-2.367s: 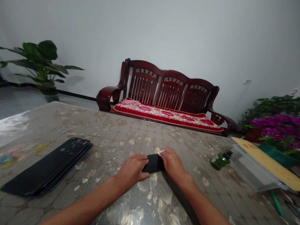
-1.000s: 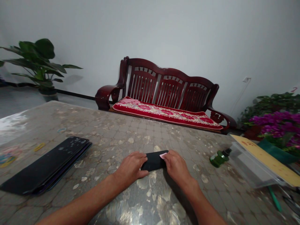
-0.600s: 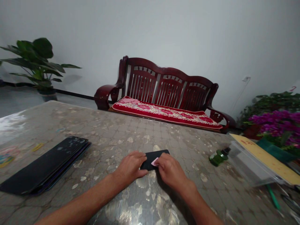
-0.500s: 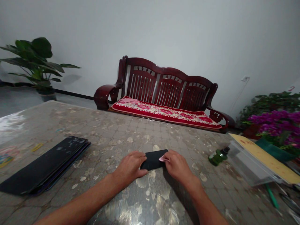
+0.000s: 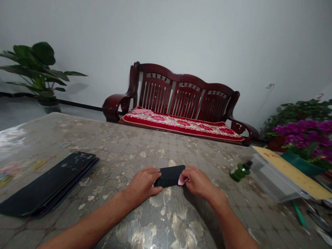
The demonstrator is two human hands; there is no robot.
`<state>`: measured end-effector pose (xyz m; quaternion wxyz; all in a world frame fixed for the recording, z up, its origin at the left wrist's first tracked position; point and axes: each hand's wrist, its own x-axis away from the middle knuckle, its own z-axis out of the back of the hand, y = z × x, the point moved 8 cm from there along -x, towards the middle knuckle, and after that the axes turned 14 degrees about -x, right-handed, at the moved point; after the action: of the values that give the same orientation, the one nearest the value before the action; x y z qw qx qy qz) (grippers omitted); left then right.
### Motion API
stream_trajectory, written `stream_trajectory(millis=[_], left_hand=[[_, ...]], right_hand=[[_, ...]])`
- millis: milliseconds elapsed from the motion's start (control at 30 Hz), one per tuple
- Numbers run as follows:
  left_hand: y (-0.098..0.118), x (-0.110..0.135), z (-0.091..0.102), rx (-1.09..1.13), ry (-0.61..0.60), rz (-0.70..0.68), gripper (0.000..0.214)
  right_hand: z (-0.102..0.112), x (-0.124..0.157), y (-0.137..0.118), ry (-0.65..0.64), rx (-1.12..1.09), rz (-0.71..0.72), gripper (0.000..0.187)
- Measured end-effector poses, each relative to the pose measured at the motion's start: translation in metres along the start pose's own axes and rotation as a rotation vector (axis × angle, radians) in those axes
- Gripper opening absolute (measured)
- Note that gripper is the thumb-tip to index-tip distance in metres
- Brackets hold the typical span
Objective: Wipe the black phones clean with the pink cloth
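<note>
A flat black rectangle that looks like a phone (image 5: 170, 175) lies on the table in front of me, dark face up. My left hand (image 5: 145, 181) grips its left end, thumb at the near edge and fingers at the far side. A small pink cloth (image 5: 182, 180) is pinched in my right hand (image 5: 197, 180), at the right end of the phone. The cloth touches or nearly touches the phone's near right corner; most of it is hidden by the fingers.
To the left lies a black folder (image 5: 49, 185), with a yellow band (image 5: 39, 164) behind it. On the right stand a green bottle (image 5: 240, 171), a clear plastic box (image 5: 269, 176) with a yellow board (image 5: 293, 169) on top, and purple flowers (image 5: 306, 135). A wooden bench (image 5: 185, 93) is beyond the table.
My right hand and the pink cloth have shifted slightly toward me, from the phone's right part to its near right corner. My left hand still grips the left end.
</note>
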<state>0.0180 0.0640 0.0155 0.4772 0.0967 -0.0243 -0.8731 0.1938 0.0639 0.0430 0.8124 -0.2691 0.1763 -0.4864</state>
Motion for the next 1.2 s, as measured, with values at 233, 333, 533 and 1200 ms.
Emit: stream_trajectory(millis=[233,333,533,1200], left_hand=[[-0.002,0.000,-0.007,-0.035,0.028,-0.015,0.042],[-0.001,-0.001,-0.007,-0.033,0.049,-0.039,0.041],[-0.001,-0.005,-0.003,-0.046,0.037,-0.035,0.038],[-0.004,-0.009,0.003,0.020,-0.023,0.005,0.046]], right_hand=[[-0.013,-0.002,-0.019,-0.044,0.043,0.093,0.033],[-0.022,-0.002,-0.029,-0.049,0.072,0.141,0.031],[-0.001,-0.003,0.002,-0.011,0.066,0.007,0.033],[0.014,-0.012,0.036,0.207,0.012,-0.074,0.026]])
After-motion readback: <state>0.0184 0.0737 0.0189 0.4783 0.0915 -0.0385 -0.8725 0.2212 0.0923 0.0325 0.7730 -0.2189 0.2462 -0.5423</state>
